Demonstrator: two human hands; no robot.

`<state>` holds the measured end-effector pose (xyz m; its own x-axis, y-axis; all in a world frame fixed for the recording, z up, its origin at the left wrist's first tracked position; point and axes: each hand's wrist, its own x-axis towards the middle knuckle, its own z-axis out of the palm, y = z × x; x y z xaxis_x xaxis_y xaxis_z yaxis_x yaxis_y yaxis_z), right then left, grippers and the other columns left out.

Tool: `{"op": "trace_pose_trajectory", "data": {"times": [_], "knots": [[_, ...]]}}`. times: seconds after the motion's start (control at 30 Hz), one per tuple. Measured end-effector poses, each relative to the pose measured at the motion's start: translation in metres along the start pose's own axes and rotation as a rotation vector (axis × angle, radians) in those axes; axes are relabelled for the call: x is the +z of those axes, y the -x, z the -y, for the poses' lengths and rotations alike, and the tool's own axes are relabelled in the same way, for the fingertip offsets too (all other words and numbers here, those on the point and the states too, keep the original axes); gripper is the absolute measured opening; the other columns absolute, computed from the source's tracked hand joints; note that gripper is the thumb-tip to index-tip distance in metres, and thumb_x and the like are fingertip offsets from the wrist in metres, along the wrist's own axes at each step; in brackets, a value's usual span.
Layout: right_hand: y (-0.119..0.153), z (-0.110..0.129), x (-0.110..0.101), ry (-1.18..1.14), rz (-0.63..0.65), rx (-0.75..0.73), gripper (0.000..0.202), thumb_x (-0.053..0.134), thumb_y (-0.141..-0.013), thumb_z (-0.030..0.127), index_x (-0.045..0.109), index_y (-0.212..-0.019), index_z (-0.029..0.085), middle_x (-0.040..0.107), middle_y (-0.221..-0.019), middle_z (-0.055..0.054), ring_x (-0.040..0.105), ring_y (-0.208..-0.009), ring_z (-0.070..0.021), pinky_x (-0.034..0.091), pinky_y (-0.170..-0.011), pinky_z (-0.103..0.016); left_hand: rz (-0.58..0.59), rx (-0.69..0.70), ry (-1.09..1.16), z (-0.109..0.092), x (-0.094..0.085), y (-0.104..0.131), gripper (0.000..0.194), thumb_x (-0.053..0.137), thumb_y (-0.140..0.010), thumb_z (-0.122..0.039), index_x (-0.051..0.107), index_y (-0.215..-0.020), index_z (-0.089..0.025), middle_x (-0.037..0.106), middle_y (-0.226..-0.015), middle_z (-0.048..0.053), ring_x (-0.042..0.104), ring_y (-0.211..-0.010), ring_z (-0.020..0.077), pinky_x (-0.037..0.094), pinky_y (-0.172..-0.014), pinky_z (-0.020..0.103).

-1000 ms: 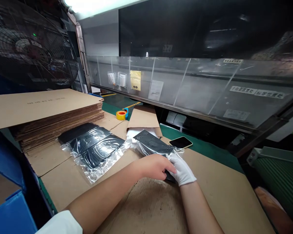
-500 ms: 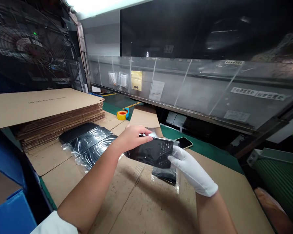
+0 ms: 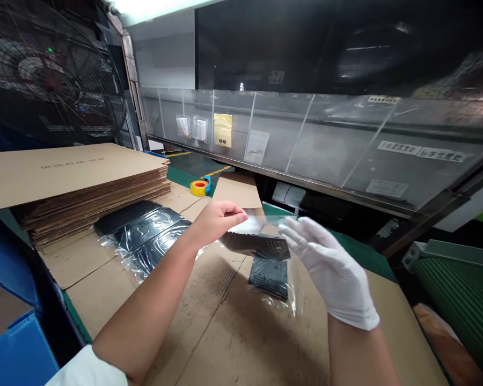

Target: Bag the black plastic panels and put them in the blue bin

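My left hand (image 3: 221,222), bare, pinches the upper edge of a clear plastic bag (image 3: 271,221) held above the cardboard. Inside the bag appears to be a black perforated panel (image 3: 261,246), tilted with its narrow side towards me. My right hand (image 3: 326,262), in a white glove, is at the bag's right end with its fingers stretched out; the fingertips seem to touch the film. Below lies another black panel (image 3: 269,276) in clear film. Several black bagged panels (image 3: 145,230) lie flat to the left of my left hand.
Stacked cardboard sheets (image 3: 100,187) stand at the left, with a large fan (image 3: 52,80) behind. A yellow tape roll (image 3: 199,187) sits at the back. A metal-framed board (image 3: 290,139) crosses the far side. Blue boxes (image 3: 16,348) are lower left, a green ribbed conveyor (image 3: 454,284) right.
The panel has tipped and sunk lower, with clear film now showing above it. My right hand has let go of the panel's end and its fingers have straightened, covering the phone.
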<state>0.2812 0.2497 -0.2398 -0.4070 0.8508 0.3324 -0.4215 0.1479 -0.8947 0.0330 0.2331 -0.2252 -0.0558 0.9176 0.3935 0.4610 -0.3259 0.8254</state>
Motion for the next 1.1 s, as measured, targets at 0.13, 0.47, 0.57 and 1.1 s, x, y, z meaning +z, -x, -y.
{"op": "trace_pose_trajectory", "data": {"times": [0.13,0.47,0.57,1.1], "knots": [[0.002,0.013,-0.004,0.010,-0.256,-0.204,0.032,0.062,-0.082,0.034,0.064,-0.114,0.032,0.064,-0.124,-0.004,0.057,-0.119,-0.0246,0.039,-0.106,-0.044,-0.072,0.090,-0.015,-0.007,0.003,0.002,0.026,0.063,-0.082,-0.041,0.069,-0.080,-0.016,0.065,-0.077,0.002,0.058,-0.072,0.0142,0.045,-0.061,0.024],[0.006,0.016,-0.006,0.746,-0.051,0.173,0.048,0.080,-0.064,0.036,0.070,-0.108,0.021,0.070,-0.093,-0.004,0.062,-0.083,-0.0229,0.050,-0.077,-0.034,0.045,0.402,-0.222,-0.024,0.026,0.013,0.015,0.057,-0.089,-0.025,0.066,-0.079,-0.019,0.066,-0.080,0.000,0.061,-0.078,0.0140,0.045,-0.073,0.026],[0.010,0.011,0.000,0.803,-0.021,0.197,0.024,0.068,-0.076,0.043,0.072,-0.076,0.019,0.068,-0.076,-0.002,0.060,-0.071,-0.0185,0.047,-0.065,-0.028,0.054,0.448,-0.294,-0.026,0.028,0.014,0.015,0.056,-0.090,-0.024,0.065,-0.078,-0.019,0.066,-0.080,0.000,0.061,-0.078,0.0150,0.045,-0.074,0.027],[0.066,-0.058,-0.035,0.430,-0.445,0.304,0.026,0.068,-0.067,0.048,0.070,-0.079,0.025,0.071,-0.079,-0.005,0.066,-0.070,-0.0218,0.058,-0.063,-0.033,-0.297,0.608,-0.120,-0.040,-0.011,0.023,0.010,0.060,-0.087,-0.021,0.070,-0.088,-0.019,0.069,-0.083,0.001,0.063,-0.080,0.0134,0.050,-0.073,0.026]]}}
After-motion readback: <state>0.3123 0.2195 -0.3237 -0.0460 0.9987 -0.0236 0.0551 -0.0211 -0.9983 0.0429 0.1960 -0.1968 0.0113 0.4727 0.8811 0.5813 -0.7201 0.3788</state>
